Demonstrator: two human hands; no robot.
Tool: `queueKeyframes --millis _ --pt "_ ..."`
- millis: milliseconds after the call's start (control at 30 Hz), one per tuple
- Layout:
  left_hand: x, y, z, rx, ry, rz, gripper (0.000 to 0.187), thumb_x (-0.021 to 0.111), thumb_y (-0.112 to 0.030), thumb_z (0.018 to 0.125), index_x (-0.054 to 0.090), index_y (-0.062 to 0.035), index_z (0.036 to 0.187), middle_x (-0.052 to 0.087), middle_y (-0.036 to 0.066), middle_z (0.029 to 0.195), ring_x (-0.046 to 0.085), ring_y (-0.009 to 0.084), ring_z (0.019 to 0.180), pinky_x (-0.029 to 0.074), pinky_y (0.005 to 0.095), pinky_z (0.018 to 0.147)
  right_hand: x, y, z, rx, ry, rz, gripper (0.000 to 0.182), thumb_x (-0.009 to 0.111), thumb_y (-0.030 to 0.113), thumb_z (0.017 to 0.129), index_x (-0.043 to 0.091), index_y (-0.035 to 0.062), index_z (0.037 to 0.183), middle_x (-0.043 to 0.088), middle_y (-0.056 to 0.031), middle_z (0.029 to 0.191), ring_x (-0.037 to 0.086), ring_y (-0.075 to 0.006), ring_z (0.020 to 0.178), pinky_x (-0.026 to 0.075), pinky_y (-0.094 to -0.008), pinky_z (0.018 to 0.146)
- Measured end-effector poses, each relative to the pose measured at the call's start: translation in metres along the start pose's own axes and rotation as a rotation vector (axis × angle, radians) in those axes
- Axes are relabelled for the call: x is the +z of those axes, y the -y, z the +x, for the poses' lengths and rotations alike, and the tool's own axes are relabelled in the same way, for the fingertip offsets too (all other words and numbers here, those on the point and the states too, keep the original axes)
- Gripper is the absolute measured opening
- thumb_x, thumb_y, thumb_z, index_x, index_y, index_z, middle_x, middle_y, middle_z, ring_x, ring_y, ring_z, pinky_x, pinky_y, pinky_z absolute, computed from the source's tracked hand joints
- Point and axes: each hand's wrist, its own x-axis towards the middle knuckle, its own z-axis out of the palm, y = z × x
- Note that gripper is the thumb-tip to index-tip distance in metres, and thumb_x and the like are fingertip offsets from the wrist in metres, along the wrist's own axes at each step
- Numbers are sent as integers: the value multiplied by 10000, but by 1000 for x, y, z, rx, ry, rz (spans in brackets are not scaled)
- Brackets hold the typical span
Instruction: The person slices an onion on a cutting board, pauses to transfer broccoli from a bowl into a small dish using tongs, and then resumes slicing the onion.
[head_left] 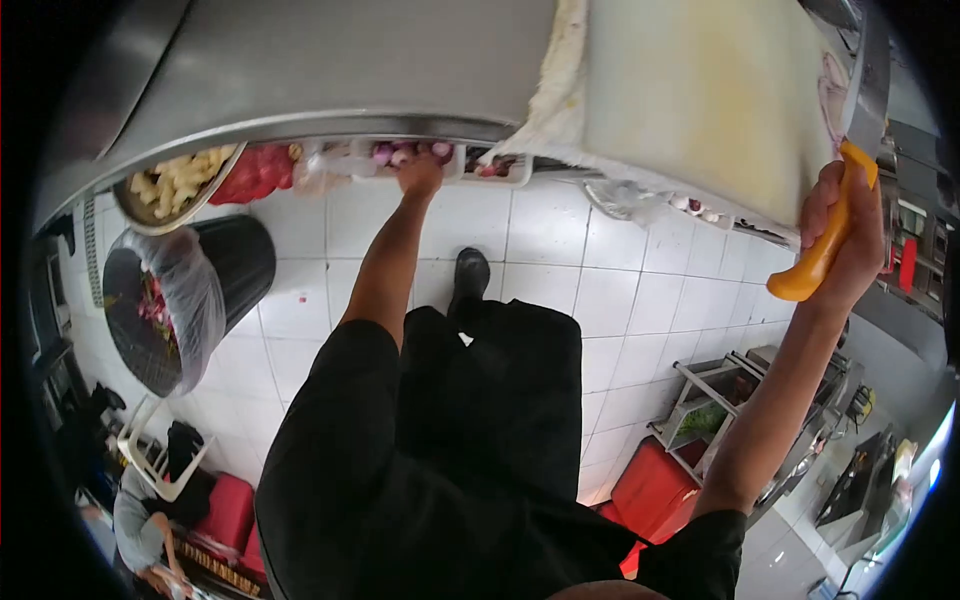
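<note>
My left hand [420, 174] reaches below the counter's front edge into a white tray [458, 166] of red onions [383, 153]. Its fingers are among the onions and mostly hidden, so whether they grip one cannot be made out. On the right, my right hand [858, 235] is wrapped round the yellow handle of a large knife [832, 238]. The knife's broad metal blade points away from me, beside the far right edge of a whitish cutting board [700, 90]. A pale cloth [555, 105] shows along the board's left and front edges.
The steel counter [350, 60] spans the front. Below it are a bowl of ginger [180, 185], a red net bag [255, 174] and another white tray [518, 172]. A lined black bin [240, 255] stands left. Behind are a metal rack [700, 410] and a seated person [140, 530].
</note>
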Motion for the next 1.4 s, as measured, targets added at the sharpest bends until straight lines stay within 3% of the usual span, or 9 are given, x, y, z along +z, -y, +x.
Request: queueKeyframes --millis 67,167,333,533,667,833,1067,1267,1400 --pt "75 29 26 95 -189 -129 572 534 -349 908 477 -138 1436 449 179 1489 378 415 1381 300 639 1078 0 2 0 -4 -2 -4 338 419 235 1046 502 -41 1223 487 -48 798 433 -81 520 358 -211 439" --pt "129 51 41 103 -150 5 474 531 -370 912 617 -136 1315 548 145 1404 436 392 1337 345 623 1033 3 2 -2 8 -18 -4 329 413 232 1048 503 -39 1212 486 -50 797 427 -81 512 368 -211 434" --pt "-4 -23 4 85 -117 133 388 535 -393 909 721 -143 1139 681 125 1188 554 334 1204 391 559 984 3 1 -2 -9 -27 20 323 416 227 1047 501 -35 1217 472 -54 803 416 -76 511 381 -209 434" --pt "-9 -32 7 166 102 260 414 562 -433 900 723 -138 1142 696 123 1156 600 314 1143 402 533 972 -3 -4 0 -9 6 68 339 468 253 1026 514 -23 1218 518 -70 808 478 -94 522 390 -217 420" --pt "117 25 32 403 -634 -15 404 561 -424 906 716 -151 1160 702 93 1149 627 332 1096 401 535 976 -7 -4 3 16 -16 11 275 484 265 1022 525 8 1109 529 -44 731 481 -82 472 390 -213 395" --pt "-129 -17 -71 180 -152 -296 389 722 -221 791 658 -91 1153 660 171 1134 603 415 1014 480 477 919 5 13 2 102 -68 184 136 575 176 983 528 54 1017 575 -35 701 532 -115 477 431 -255 409" --pt "-361 -76 -279 271 293 -442 674 816 -191 653 604 -136 1290 589 188 1041 614 386 986 521 435 889 -6 24 7 206 48 300 154 574 178 990 531 44 1053 549 -23 693 527 -99 492 439 -259 436" --pt "-556 -213 -276 578 -19 -381 671 796 -119 674 599 -111 1316 536 160 1123 585 337 1043 519 406 875 -8 24 5 223 82 301 193 591 216 989 524 37 1017 537 -22 675 526 -108 482 440 -275 431" --pt "-587 -265 -191 687 -134 -269 668 775 -167 683 586 -130 1323 573 163 1100 621 344 1000 523 410 879 -7 22 15 212 34 213 207 583 231 998 511 38 1017 537 -29 668 529 -127 464 434 -286 420"
